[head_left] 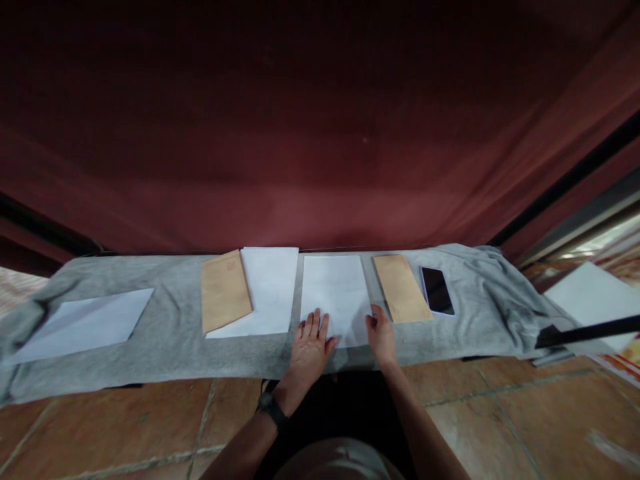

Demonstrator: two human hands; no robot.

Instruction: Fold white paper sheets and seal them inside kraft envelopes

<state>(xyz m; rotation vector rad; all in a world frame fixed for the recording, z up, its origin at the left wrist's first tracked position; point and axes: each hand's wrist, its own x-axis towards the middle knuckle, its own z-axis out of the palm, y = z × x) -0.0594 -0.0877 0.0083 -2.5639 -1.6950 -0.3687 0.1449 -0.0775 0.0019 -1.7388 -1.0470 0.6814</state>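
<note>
Head cam (only view). White sheet (334, 287) lies flat at ctr of frame, slightly below the midline, on grey cloth (175, 340). Step in hand, judged from pose: sheet being steadied & squared or its edge worked, L side pressed, R side handled. Next move prob. calls for L keeping light, flat pressure so the paper doesn't skid on the cloth, w/ R taking the edge cleanly, no crease.

Hands: apart, one at each side of the sheet's lower part. L hand (309, 350) palm down on lower L corner area; fingers extended, a bit spread, thumb out to the side; nothing gripped, contact only. R hand (382, 337) at the R edge, lower half; fingers curled in, thumb side toward the paper. Pinch on the edge looks likely, but can't tell if actually closed on it. Dark watch (271, 408) on L wrist.

Surroundings: R of ctr, brown envelope (403, 288), tilted, near R hand, apart from the sheet; phone (437, 291), dark screen, just beside it. L of ctr, white paper stack (273, 287), approx. 2+ sheets (offset edges at top), narrow cloth gap to the ctr sheet; larger envelope (225, 290) overlaps its L side. Far L of frame, separate paper (85, 325), angled. Red curtain (300, 167) fills upper frame; tiled floor (150, 427) at bottom.
</note>
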